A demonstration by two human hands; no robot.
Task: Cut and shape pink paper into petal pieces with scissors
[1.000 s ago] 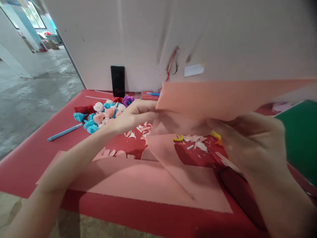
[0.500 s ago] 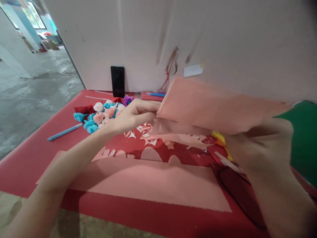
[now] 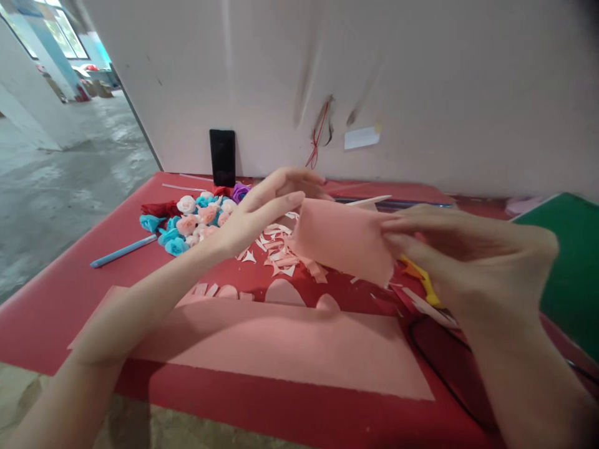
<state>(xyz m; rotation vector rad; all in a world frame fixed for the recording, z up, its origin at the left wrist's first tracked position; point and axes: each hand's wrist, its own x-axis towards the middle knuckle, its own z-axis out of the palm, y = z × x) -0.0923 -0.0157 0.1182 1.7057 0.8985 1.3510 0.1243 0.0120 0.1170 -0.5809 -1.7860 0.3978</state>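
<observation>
Over the middle of the table, a folded piece of pink paper [image 3: 344, 240] is held up. My right hand [image 3: 468, 249] pinches its right edge between thumb and fingers. At the upper left corner of the paper is my left hand [image 3: 266, 209], its fingers stretched and apart; the thumb tip lies by that corner, and whether it touches cannot be made out. A long pink sheet [image 3: 281, 349] lies flat below my hands, with small cut pink pieces [image 3: 285, 293] along its far edge. Pink paper scraps [image 3: 278, 249] are piled behind. Yellow-handled scissors [image 3: 428, 284] show partly beside my right hand.
Several paper roses [image 3: 187, 223] in pink, blue, red and purple sit at the left. A blue pen [image 3: 122, 251] lies near them on the red table [image 3: 60, 305]. A black phone [image 3: 223, 157] leans on the white panel [image 3: 187, 75]. A green board [image 3: 568, 268] is at right.
The raised pink paper has come down and now appears as a smaller folded piece. My left fingers have spread away from its edge, while my right hand keeps its hold.
</observation>
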